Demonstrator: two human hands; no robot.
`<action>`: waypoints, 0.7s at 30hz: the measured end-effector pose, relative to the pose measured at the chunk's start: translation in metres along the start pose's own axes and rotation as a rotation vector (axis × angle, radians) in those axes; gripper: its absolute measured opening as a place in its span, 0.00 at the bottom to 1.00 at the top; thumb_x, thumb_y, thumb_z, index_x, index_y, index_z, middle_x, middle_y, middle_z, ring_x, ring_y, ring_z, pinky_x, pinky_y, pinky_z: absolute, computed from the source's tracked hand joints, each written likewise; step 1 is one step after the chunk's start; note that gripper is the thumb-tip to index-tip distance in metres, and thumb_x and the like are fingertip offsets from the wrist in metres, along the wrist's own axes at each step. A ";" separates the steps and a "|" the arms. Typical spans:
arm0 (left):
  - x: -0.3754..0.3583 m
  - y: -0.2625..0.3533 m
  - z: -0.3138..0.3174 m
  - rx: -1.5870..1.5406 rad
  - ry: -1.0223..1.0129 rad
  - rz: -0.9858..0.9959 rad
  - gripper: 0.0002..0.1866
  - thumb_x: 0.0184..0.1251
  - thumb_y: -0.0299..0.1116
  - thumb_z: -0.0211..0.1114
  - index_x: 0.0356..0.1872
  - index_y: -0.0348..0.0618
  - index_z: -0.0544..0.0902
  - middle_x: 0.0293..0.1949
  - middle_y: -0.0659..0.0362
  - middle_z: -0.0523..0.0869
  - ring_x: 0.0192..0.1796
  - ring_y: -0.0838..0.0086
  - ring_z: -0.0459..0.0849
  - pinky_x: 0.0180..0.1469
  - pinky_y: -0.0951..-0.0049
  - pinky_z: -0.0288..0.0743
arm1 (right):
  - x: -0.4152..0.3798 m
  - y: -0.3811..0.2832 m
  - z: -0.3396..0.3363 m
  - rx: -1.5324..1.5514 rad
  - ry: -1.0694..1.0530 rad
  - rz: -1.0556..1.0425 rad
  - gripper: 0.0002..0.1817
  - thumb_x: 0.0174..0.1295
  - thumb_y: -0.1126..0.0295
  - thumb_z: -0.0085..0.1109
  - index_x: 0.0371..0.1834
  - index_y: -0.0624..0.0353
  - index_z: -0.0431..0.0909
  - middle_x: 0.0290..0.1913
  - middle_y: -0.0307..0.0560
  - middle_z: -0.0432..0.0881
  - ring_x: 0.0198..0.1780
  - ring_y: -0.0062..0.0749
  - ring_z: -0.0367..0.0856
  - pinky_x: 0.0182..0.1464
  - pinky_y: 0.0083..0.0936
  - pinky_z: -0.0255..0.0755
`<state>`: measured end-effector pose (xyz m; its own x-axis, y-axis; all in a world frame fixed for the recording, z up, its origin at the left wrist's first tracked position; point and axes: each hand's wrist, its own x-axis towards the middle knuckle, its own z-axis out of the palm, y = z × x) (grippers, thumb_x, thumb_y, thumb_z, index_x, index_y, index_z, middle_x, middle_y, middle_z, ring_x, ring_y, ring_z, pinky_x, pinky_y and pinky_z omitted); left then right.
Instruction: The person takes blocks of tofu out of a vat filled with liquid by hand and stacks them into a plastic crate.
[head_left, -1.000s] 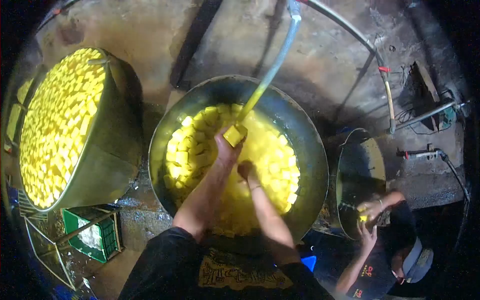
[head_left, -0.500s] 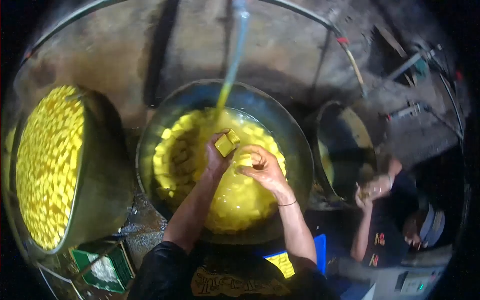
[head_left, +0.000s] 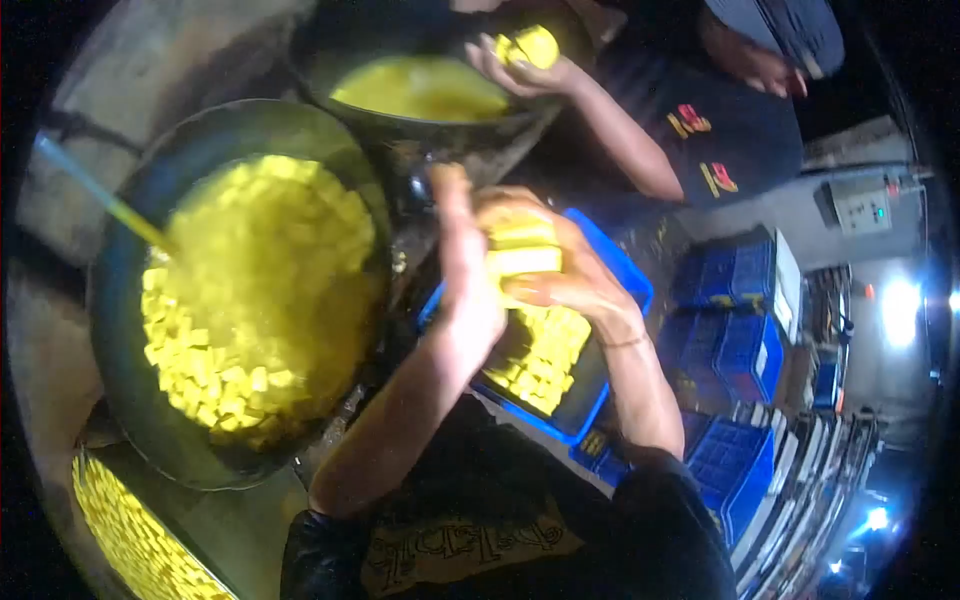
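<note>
Yellow blocks [head_left: 525, 250] are held between my two hands, over a blue crate [head_left: 570, 432] partly filled with rows of yellow blocks [head_left: 545, 350]. My right hand [head_left: 575, 265] wraps round them from the right, thumb across the lower side. On their left side is my left hand [head_left: 468, 260], blurred by motion, its fingers pointing up and its palm against the blocks. To the left stands a big dark pan [head_left: 120, 330] with yellow blocks [head_left: 215, 385] in cloudy yellow liquid and a blue stick [head_left: 95, 185] leaning in it.
A co-worker's hand [head_left: 525, 70] holds yellow pieces beside another pan [head_left: 420, 90] at the top. More yellow blocks [head_left: 140, 530] fill a vessel at the bottom left. Stacked blue crates [head_left: 720, 350] and piled trays [head_left: 800, 480] stand at the right.
The view has swung right. My hands have moved from above the big pan to above the blue crate, now together round the blocks. The co-worker's hand is raised with yellow pieces.
</note>
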<state>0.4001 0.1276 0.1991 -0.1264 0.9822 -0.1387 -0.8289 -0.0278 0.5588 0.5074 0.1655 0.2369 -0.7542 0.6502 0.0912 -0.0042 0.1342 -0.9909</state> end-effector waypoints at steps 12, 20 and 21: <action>-0.015 -0.188 -0.098 0.574 0.471 -0.492 0.42 0.63 0.63 0.50 0.69 0.44 0.55 0.68 0.50 0.60 0.70 0.61 0.58 0.66 0.56 0.50 | -0.281 0.374 -0.139 -0.446 0.684 1.392 0.41 0.44 0.35 0.60 0.46 0.64 0.77 0.44 0.62 0.78 0.45 0.40 0.78 0.42 0.37 0.73; -0.041 -0.054 -0.061 0.544 0.007 -0.429 0.39 0.62 0.57 0.56 0.65 0.37 0.61 0.59 0.46 0.71 0.58 0.58 0.74 0.56 0.61 0.71 | -0.303 0.464 -0.027 -1.293 0.405 1.011 0.27 0.51 0.51 0.57 0.46 0.63 0.76 0.43 0.53 0.79 0.42 0.36 0.78 0.46 0.33 0.72; -0.046 -0.021 -0.061 0.476 -0.033 -0.392 0.38 0.62 0.54 0.58 0.64 0.35 0.62 0.57 0.44 0.73 0.56 0.57 0.77 0.54 0.64 0.74 | -0.307 0.465 -0.028 -1.257 0.357 0.986 0.25 0.52 0.54 0.57 0.47 0.63 0.76 0.43 0.52 0.79 0.43 0.35 0.78 0.46 0.33 0.72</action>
<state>0.3901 0.0715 0.1436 0.1618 0.9079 -0.3867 -0.4753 0.4151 0.7758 0.7552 0.0497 -0.2493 0.0407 0.9539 -0.2974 0.9992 -0.0407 0.0063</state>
